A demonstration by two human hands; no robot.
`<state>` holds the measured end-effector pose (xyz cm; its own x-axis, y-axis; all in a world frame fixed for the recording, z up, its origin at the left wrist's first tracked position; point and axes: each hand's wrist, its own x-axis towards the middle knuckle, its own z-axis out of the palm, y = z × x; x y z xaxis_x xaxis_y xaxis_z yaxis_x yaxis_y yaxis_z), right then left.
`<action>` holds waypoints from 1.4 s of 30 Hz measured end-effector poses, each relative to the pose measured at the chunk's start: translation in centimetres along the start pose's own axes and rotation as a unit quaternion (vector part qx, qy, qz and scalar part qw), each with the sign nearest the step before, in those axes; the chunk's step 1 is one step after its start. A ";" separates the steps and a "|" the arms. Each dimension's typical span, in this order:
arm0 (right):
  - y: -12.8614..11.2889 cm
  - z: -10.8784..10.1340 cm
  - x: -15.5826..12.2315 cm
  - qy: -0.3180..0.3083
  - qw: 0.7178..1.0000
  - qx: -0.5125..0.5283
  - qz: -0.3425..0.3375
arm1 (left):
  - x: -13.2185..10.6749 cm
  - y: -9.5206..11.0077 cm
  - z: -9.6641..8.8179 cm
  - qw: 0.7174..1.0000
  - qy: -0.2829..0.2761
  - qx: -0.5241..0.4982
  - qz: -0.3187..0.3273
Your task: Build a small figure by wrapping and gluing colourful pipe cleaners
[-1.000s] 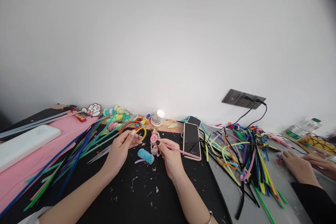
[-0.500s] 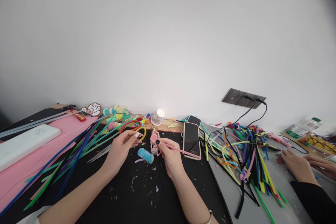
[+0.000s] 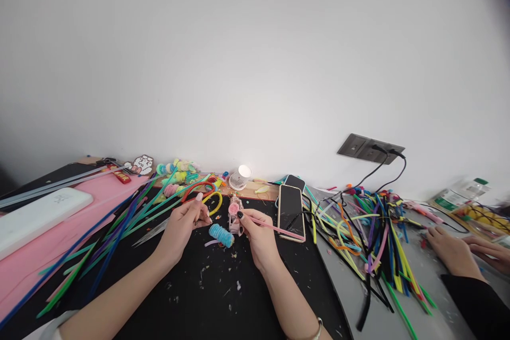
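Observation:
My right hand (image 3: 257, 236) pinches a pink pipe cleaner (image 3: 281, 230), whose free length points right across a phone. A round pink coil (image 3: 234, 209) sits at the pinched end, over a small pale pink object (image 3: 235, 226) of unclear kind. Just left of it, my left hand (image 3: 185, 226) has its fingers curled and pressed together; whether anything is between them is hidden. A blue fuzzy coil (image 3: 221, 235) lies on the black mat (image 3: 207, 297) between both hands. Scissors with red and yellow handles (image 3: 213, 203) rest behind my left hand, blades partly covered.
A paper cup (image 3: 239, 178) stands by the wall. Right of my hand lies a phone (image 3: 290, 210). Loose pipe cleaners (image 3: 388, 255) spread on the grey surface, near another person's hand (image 3: 448, 249). On the left are a white case (image 3: 48, 218) and more pipe cleaners (image 3: 107, 255).
My left hand has drawn slightly left, away from the pink coil, and its thumb or finger tip has risen. My right hand stays in place with the pipe cleaner.

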<state>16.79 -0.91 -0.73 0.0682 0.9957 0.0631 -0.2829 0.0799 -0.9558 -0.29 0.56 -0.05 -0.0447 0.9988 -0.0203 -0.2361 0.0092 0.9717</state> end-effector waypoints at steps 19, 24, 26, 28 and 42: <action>0.1 -0.1 0.1 -0.006 1.000 -0.006 -0.007 | 0.4 -0.9 -0.1 0.999 -0.012 0.043 -0.020; 0.3 -0.2 0.2 -0.004 1.000 -0.006 -0.005 | 0.7 -1.0 -0.3 0.998 0.001 0.054 0.020; 0.3 -0.2 0.2 -0.006 1.000 -0.008 -0.007 | 0.7 -1.1 -0.4 0.998 0.001 0.057 0.019; 0.3 -0.2 0.2 -0.009 1.000 -0.009 -0.009 | 0.7 -1.2 -0.5 0.999 -0.004 0.048 0.013; 0.0 0.0 0.0 -0.003 1.000 0.016 0.000 | 0.2 -0.3 0.0 0.999 -0.021 0.020 0.017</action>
<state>16.77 -0.94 -0.75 0.0623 0.9960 0.0645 -0.3134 0.0808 -0.9462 -0.25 0.75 -0.37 -0.0117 0.9997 0.0216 -0.1956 -0.0235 0.9804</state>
